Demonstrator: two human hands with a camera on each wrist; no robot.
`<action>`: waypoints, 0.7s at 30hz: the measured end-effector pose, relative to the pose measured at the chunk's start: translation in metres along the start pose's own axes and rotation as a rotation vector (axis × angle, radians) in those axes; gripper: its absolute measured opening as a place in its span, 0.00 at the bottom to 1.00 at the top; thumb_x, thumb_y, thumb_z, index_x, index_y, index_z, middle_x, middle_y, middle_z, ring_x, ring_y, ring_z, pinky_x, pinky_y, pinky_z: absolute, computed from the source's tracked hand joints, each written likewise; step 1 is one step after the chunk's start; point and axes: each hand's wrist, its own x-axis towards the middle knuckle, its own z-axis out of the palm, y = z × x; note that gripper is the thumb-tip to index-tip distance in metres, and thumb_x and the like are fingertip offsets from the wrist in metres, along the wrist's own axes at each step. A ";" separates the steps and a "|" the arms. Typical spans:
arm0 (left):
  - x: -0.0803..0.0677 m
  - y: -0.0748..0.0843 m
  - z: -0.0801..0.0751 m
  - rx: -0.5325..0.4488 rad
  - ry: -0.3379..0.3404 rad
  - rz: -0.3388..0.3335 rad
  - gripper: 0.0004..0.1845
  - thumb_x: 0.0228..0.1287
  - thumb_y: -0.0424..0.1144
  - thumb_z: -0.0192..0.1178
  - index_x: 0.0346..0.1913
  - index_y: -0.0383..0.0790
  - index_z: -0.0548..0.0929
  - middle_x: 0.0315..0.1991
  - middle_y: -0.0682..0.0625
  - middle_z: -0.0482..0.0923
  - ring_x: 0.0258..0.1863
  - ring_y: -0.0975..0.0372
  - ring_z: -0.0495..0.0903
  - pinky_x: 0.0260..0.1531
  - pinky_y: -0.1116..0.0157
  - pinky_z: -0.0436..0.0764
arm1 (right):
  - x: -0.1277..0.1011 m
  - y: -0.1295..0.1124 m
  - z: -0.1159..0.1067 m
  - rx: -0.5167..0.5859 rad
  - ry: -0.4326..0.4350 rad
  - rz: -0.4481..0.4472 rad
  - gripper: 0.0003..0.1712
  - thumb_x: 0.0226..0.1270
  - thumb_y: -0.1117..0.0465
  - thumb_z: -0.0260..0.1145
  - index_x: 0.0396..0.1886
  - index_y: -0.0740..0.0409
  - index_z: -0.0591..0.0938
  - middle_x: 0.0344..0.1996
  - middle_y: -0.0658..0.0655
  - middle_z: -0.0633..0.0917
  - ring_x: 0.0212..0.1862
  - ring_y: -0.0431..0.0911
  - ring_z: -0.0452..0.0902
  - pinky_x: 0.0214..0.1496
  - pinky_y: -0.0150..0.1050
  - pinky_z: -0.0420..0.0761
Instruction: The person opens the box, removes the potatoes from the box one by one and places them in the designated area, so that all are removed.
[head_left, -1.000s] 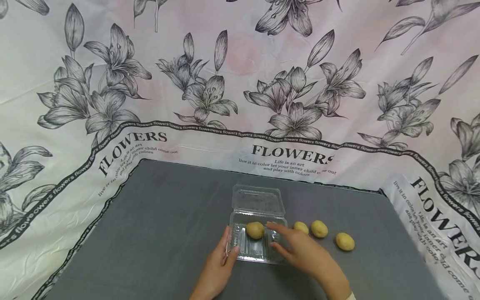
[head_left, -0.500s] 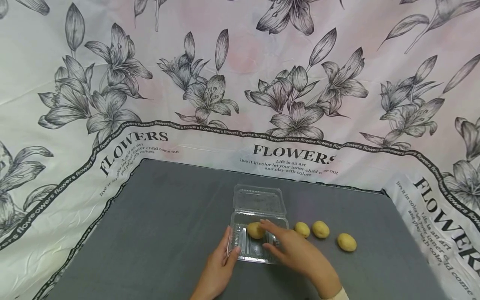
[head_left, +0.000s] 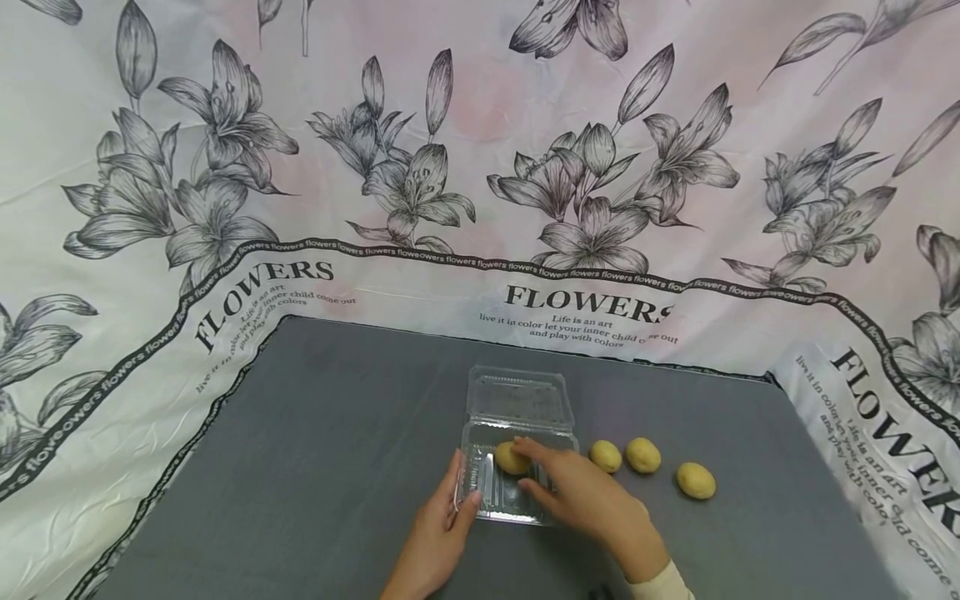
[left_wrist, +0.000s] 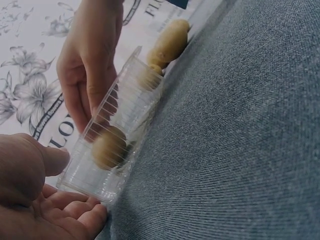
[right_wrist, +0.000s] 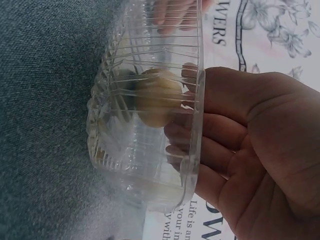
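Observation:
A clear plastic clamshell container [head_left: 486,505] lies on the grey tabletop with its lid [head_left: 519,398] folded back. Inside rests one brownish-yellow potato [head_left: 506,459]. My left hand [head_left: 433,533] holds the container's left side, thumb at the rim and fingers around the outer wall. Reaching in from the right, my right hand [head_left: 592,500] has its fingertips at the potato's right side, while the thumb stands a little apart from it in the head view. In the right wrist view, the container wall partly covers the potato [right_wrist: 159,97] and fingertips.
Three yellow potatoes lie right of the container: one close beside it [head_left: 605,456], a second [head_left: 643,456] next to that, and a third [head_left: 696,481] farther right. A floral cloth [head_left: 412,287] hangs around the back and sides of the grey tabletop [head_left: 352,425].
My right hand has moved left, deeper into the container, and its fingertips now overlap the potato. The left hand stays at the container's side, and the potato has hardly moved.

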 end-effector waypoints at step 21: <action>0.000 0.001 -0.002 0.044 -0.016 -0.016 0.39 0.85 0.44 0.55 0.84 0.28 0.50 0.83 0.34 0.52 0.80 0.44 0.57 0.75 0.48 0.63 | 0.016 -0.012 -0.003 -0.003 0.020 0.052 0.21 0.74 0.59 0.73 0.61 0.63 0.82 0.41 0.56 0.91 0.31 0.32 0.80 0.33 0.35 0.84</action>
